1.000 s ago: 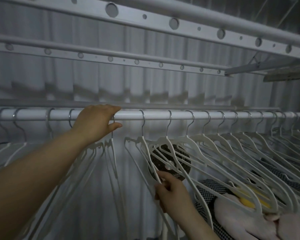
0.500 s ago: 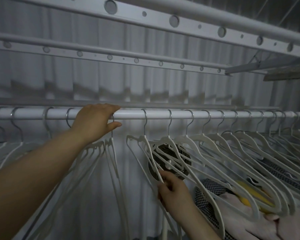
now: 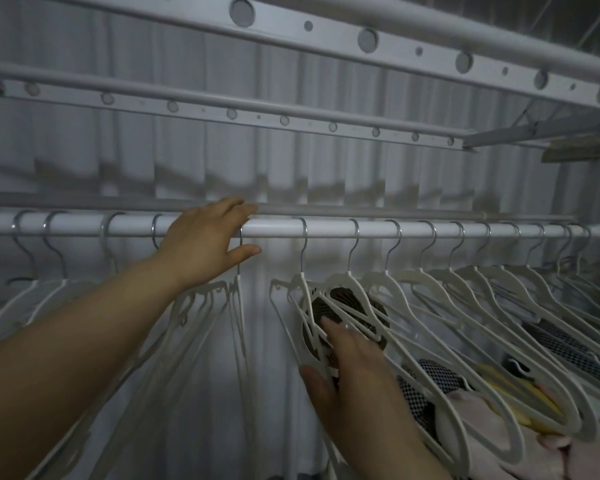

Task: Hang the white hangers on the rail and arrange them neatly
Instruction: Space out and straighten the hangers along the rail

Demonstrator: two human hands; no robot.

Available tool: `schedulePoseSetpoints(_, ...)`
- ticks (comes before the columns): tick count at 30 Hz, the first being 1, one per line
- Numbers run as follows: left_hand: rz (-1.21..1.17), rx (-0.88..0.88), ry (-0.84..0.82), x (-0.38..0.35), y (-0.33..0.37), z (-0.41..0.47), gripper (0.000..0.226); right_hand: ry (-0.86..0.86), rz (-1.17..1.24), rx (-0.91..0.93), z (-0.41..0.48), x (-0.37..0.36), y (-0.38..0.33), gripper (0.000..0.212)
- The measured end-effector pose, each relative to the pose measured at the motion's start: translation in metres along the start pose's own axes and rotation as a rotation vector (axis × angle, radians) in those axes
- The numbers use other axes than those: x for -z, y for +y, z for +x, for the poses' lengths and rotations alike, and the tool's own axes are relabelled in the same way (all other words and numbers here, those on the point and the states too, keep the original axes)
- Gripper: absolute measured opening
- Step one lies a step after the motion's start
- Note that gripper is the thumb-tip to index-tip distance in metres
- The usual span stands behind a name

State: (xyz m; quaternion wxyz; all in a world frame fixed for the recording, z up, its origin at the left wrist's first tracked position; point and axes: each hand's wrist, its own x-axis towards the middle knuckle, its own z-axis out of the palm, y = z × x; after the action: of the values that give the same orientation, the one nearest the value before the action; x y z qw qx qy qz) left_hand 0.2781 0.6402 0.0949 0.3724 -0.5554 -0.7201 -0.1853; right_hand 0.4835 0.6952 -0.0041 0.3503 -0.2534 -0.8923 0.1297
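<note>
On the white rail (image 3: pixel 326 226), the left hand (image 3: pixel 205 242) rests released, fingers laid over the top and thumb out below, just beside one hanger hook (image 3: pixel 240 237). White hangers (image 3: pixel 349 278) hang along the rail, bunched tight under that hand and spaced out to its right. Below the rail the right hand (image 3: pixel 352 372) is unclenched, straight fingers touching the nearest hangers' arms, thumb spread. A round dark grille (image 3: pixel 342 296) sits behind them. Pink clothes (image 3: pixel 589 459) lie far below the rail's right end.
</note>
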Motion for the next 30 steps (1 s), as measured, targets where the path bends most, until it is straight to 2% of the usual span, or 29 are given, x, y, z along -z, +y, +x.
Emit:
schedulePoseSetpoints(3,0.067,-0.025,0.024,0.006,-0.009,-0.003,0.064,-0.012,0.096,0.089,0.002,0.001,-0.022,0.056)
schedulePoseSetpoints(6,0.061,0.024,0.032,0.018,-0.018,-0.008,0.068,-0.01,0.058,0.207,0.006,-0.021,-0.041,0.07)
schedulePoseSetpoints(8,0.041,0.131,0.0,0.026,-0.024,-0.011,0.068,0.087,-0.015,0.27,0.009,-0.028,-0.051,0.063)
schedulePoseSetpoints(9,0.038,0.149,-0.014,0.028,-0.028,-0.015,0.067,0.048,0.004,0.273,0.009,-0.031,-0.054,0.06)
schedulePoseSetpoints(12,0.026,0.111,-0.014,0.028,-0.037,-0.021,0.071,-0.233,0.049,0.152,0.012,-0.035,-0.058,0.068)
schedulePoseSetpoints(16,0.083,0.133,-0.053,0.024,-0.043,-0.02,0.047,-0.332,0.082,0.058,0.016,-0.041,-0.058,0.069)
schedulePoseSetpoints(19,0.089,0.112,-0.024,0.02,-0.045,-0.019,0.043,-0.381,0.088,-0.029,0.019,-0.048,-0.054,0.068)
schedulePoseSetpoints(24,0.09,0.079,0.071,0.015,-0.051,-0.021,0.043,-0.364,0.086,-0.139,0.023,-0.06,-0.049,0.061)
schedulePoseSetpoints(30,0.067,0.1,0.074,0.014,-0.053,-0.022,0.041,-0.321,0.113,-0.148,0.022,-0.066,-0.045,0.056)
